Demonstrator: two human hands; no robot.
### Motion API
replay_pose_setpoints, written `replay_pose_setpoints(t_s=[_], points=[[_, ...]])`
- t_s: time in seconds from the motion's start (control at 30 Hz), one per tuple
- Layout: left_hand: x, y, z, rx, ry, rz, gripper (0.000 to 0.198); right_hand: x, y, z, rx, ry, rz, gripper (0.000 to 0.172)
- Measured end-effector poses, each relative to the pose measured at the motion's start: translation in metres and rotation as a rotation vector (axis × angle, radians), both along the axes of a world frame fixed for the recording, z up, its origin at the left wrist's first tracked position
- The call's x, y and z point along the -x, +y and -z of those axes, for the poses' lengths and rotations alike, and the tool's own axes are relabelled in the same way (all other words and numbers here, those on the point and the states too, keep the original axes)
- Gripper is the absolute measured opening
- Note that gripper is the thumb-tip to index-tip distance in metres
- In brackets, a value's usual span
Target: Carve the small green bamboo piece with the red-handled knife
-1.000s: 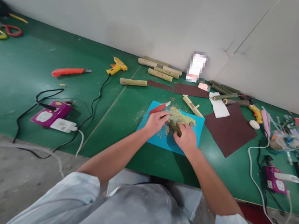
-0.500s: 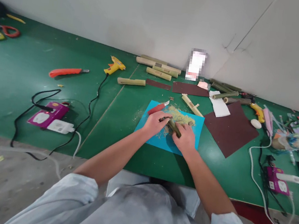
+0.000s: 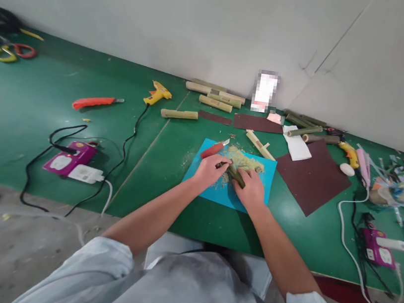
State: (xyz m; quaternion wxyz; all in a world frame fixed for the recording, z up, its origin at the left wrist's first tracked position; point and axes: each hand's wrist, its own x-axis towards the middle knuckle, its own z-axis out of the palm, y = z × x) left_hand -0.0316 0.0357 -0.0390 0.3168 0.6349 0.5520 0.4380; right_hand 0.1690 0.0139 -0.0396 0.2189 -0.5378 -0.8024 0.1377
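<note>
A short green bamboo tube (image 3: 236,176) lies slantwise over the blue sheet (image 3: 218,198), with my right hand (image 3: 251,189) closed around its near end. My left hand (image 3: 210,170) is closed on a small dark tool (image 3: 224,163) at the tube's far end; its kind is hard to make out. Pale shavings and dust (image 3: 244,158) cover the middle of the sheet. Just beyond my left hand, a red-handled utility knife (image 3: 212,150) rests on the sheet's upper left corner.
Cut bamboo pieces (image 3: 215,104) lie along the wall near a propped phone (image 3: 265,91). Left are a yellow glue gun (image 3: 157,94), an orange cutter (image 3: 94,102) and a purple power strip (image 3: 71,159). Brown sandpaper (image 3: 312,182) and a white egg-shaped object (image 3: 347,169) are right.
The whole view has shifted slightly, so everything sits a little lower and farther right. Both hands keep their hold on the tube and the tool with hardly any movement.
</note>
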Motion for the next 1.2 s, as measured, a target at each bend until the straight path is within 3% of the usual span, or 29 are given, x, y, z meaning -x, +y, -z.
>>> replay_pose_setpoints(t_s=[0.4,0.57,0.73,1.2], points=[[0.001,0.001,-0.005,0.076,-0.02,-0.033,0.012,-0.001,-0.001,-0.002,0.011,-0.008,-0.032,0.043],[0.004,0.001,-0.003,0.112,-0.036,-0.031,0.029,-0.001,-0.001,-0.001,0.016,-0.003,-0.036,0.043],[0.006,0.002,-0.003,0.17,-0.01,-0.039,0.009,-0.001,-0.001,-0.002,0.027,-0.002,-0.045,0.044],[0.004,0.011,0.003,0.182,-0.027,-0.052,0.014,-0.001,0.004,0.003,0.062,0.048,-0.067,0.042]])
